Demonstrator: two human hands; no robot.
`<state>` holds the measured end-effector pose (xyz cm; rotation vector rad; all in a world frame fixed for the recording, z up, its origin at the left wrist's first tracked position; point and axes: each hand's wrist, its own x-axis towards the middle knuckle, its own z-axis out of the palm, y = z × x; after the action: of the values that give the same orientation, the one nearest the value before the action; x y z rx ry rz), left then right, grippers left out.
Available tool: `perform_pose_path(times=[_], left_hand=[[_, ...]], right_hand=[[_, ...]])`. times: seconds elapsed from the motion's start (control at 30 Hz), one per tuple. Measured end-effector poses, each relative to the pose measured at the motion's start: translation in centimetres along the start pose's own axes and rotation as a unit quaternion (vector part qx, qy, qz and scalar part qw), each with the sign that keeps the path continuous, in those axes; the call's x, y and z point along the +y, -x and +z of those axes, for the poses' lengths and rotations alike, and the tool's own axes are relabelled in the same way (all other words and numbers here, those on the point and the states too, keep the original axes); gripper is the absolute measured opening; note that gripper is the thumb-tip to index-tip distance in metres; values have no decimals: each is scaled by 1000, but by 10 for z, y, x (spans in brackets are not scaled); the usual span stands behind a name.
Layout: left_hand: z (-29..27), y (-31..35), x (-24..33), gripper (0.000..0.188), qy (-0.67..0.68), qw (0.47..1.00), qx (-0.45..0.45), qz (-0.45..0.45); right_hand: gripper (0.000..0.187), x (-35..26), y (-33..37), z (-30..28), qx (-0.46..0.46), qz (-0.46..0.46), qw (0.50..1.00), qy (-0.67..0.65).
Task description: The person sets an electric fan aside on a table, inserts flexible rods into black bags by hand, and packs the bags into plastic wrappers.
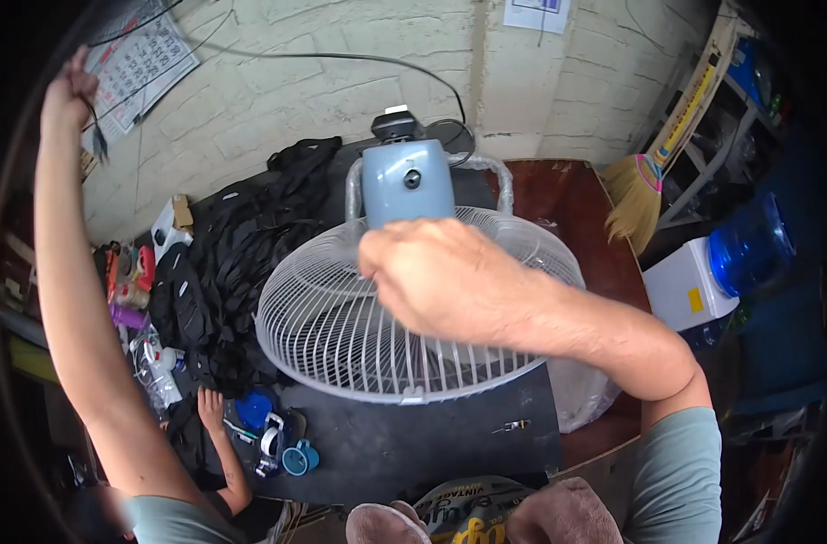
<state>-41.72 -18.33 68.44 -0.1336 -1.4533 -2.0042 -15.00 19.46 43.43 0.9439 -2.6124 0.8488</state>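
Black cords pass beside the left hand, raised near a wall calendar, fingers curled; from my remote station I cannot tell whether they pinch one. Rightward, the fan sits over the dark table, its blue motor housing above the wire grille. I judge a light, steady touch best, cords kept clear of the grille. Fan and right hand overlap: fingers folded before the housing's lower edge, any grip hidden from me.
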Motion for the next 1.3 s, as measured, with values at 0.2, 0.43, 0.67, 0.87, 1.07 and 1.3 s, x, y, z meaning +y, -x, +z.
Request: perform_pose_path(times=[0.2,0.43,0.67,0.87,1.07,1.3], left_hand=[[-122,47,-90,38,-207,978,-6,-6],[-134,87,-80,33,-422,827,-340,149],[-433,-68,-107,18,-288,916,254,-116],[-572,-45,-209,24,-304,845,390,-205],[-638,-86,-198,20,-125,927,349,-60],[-621,-116,-219,28,-347,916,201,21]], right_hand=[[19,10,-21,-18,-41,46,998,23],[16,30,-48,-45,-79,116,990,-33],[14,48,-68,-48,-77,118,983,-120],[11,67,-96,-51,-118,166,976,-82],[37,116,-156,-97,-175,200,964,6],[53,162,-187,-100,-129,356,922,-79]])
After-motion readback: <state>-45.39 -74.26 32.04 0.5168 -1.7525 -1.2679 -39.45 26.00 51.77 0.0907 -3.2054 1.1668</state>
